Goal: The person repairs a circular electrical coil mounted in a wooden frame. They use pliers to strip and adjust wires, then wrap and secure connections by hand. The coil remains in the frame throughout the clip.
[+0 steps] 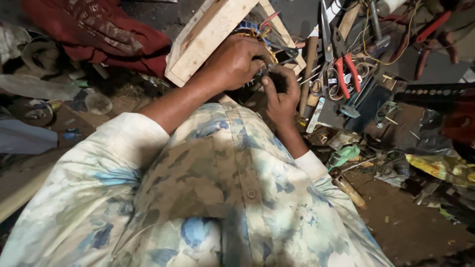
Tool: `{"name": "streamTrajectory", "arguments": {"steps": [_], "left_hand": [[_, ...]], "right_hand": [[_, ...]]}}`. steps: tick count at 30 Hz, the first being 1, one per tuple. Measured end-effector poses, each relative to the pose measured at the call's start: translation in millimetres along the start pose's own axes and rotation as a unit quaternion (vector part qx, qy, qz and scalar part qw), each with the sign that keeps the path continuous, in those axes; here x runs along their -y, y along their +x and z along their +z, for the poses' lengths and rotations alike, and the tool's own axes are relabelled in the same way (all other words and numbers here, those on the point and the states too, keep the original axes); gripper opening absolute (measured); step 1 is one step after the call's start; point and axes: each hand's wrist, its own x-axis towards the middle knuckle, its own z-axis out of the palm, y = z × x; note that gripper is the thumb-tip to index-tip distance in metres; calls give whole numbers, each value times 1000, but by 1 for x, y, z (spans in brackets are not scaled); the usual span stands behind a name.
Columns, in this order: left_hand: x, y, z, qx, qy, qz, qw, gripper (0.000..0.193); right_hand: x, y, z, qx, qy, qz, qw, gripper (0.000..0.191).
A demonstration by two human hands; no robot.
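The person's left hand (232, 62) curls over a small bundle of yellow and blue wires (257, 33), which sits against the underside of a pale wooden frame (208, 34). Its grip is closed, fingers folded down around a thin dark metal part (286, 53) that juts out just to the right of the knuckles. What exactly lies inside that fist cannot be told, since the fingers hide it.

The right hand (281, 91) sits directly below and touching the left one, its grip pinched together, thumb and fingertips pressed on something small between the two hands; the thing itself is too hidden to name.

Just to the right of both grips lies a heap of tools on the floor (410, 227): red-handled pliers (345, 69), a pair of scissors (324, 29) above them, and a wooden tool handle (309, 69) right beside the right hand. Further right, well apart, more red-handled tools (430, 29) lie among loose yellow wire.

Above and to the left of the left grip, a dark red cloth (99, 32) is bunched up beside the frame. Below the grips, the person's pale flowered shirt (222, 198) fills the foreground.
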Motion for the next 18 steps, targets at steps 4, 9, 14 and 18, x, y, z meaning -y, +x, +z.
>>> {"name": "streamTrajectory", "arguments": {"steps": [4,9,14,18], "left_hand": [[1,-2,2,5,-7,-23,1000,15],[0,-3,2,9,-5,-23,1000,14],[-3,-2,2,5,8,-19,1000,11],[-4,-3,0,0,3,14,1000,13]], "right_hand": [[1,2,1,-13,13,-7,1000,19],[8,1,-1,-28,-76,-76,994,16],[18,-10,-20,-104,-100,-33,989,16],[21,-16,-21,-65,-83,-30,994,23]]}}
